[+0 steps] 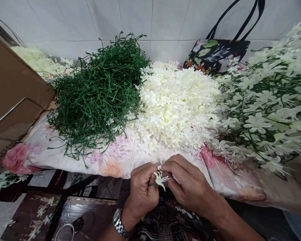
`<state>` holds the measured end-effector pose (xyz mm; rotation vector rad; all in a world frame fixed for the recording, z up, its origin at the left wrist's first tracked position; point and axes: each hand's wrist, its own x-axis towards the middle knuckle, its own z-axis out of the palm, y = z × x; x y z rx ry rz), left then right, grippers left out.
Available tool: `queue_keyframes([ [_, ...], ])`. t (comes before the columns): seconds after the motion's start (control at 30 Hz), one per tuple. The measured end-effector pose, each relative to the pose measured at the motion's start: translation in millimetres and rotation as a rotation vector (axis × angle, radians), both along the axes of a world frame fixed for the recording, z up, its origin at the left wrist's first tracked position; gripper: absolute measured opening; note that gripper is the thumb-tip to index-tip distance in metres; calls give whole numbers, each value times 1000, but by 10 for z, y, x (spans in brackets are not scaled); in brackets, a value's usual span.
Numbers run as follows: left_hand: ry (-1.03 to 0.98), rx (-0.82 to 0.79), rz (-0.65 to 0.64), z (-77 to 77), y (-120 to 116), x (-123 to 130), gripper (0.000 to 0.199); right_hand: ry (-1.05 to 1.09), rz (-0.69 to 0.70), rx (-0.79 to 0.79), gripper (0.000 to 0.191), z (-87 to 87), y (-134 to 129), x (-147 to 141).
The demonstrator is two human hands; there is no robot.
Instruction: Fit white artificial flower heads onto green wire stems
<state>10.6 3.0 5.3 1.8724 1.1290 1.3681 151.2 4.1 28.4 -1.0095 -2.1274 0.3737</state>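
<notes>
At the front edge of the cloth-covered table, my left hand (143, 187) is closed around a green stem that bears a white artificial flower (161, 180). My right hand (187, 179) pinches a small white blossom close beside it, its fingertips nearly meeting the left hand's. Most of the stem is hidden inside my left fist. Just beyond my hands lies a big heap of loose white blossoms (175, 103). To its left is a tangled pile of bare green plastic stems (100, 90).
Assembled white flowers on stems (263, 124) are piled at the right. A black floral bag (215, 55) leans against the tiled wall (130, 20). A cardboard box (15, 73) stands at the left. Fallen blossoms lie on a dark wooden surface (87, 214) below the floral cloth (50, 155).
</notes>
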Motion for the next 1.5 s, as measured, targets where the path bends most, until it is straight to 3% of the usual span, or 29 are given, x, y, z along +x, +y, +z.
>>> queue_keyframes([
  [0.23, -294, -469, -60, -14, -30, -120, 14, 60, 13, 18, 13, 11, 25, 12],
  [0.53, -505, -625, -118, -83, -37, -132, 22, 27, 39, 55, 14, 43, 11, 4],
  [0.97, -578, -666, -100, -118, -46, -106, 21, 73, 23, -54, 13, 53, 35, 24],
  [1.3, -627, -729, 46, -135, -30, -30, 21, 81, -18, 40, 14, -52, 77, -64],
  [1.5, -624, -712, 2, -133, -22, -36, 18, 61, -25, 60, 16, -61, 93, -94],
])
